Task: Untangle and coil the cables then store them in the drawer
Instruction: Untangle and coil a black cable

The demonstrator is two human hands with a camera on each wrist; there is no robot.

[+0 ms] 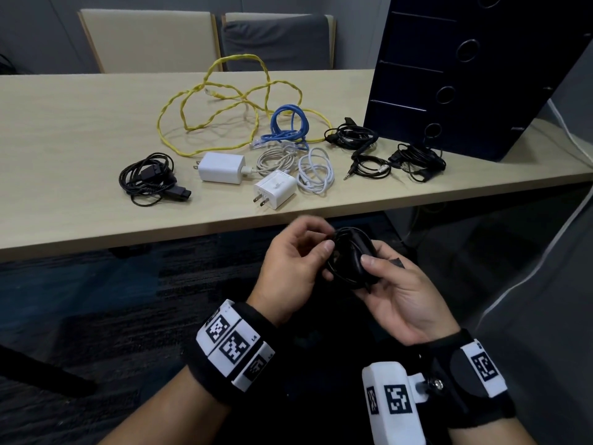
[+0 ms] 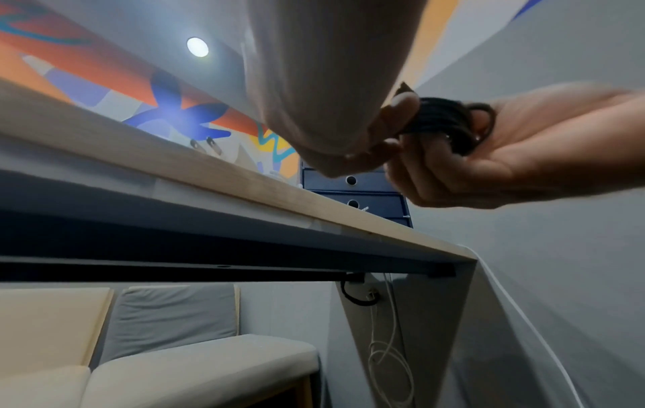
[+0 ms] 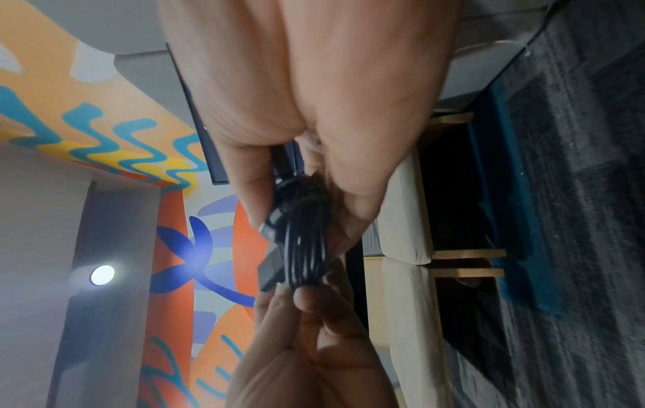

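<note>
Both hands held one small black cable coil [image 1: 348,256] in front of the near edge of the table [image 1: 64,130], below its top. The right hand [image 1: 398,293] lay palm up under the coil, its thumb pressed on the coil's upper side and its fingers curled beneath, so the loops sat between thumb and fingers. The left hand [image 1: 288,268] met the coil from the other side, thumb tip against the loops and fingers bent over the top; those fingers were blurred in the head view. From the right wrist, the stacked loops [image 3: 305,243] ran side by side between the right fingers above and the left fingertips [image 3: 303,299] below. From the left wrist, the bundle [image 2: 443,121] was pinched at the left thumb and rested in the right palm [image 2: 523,154].

On the table lay one long yellow cable [image 1: 218,104] in loose loops, one blue cable [image 1: 288,128] bunched just beside it, two white chargers [image 1: 221,167] [image 1: 275,191], and two pale cables [image 1: 277,159] [image 1: 316,171] coiled beside them. One black bundle [image 1: 149,178] lay apart on the left. Near the dark drawer unit [image 1: 465,75] on the right lay about three more black cable bunches [image 1: 351,136] [image 1: 369,165] [image 1: 418,162], close together. Four drawer fronts with round holes showed, all closed.
</note>
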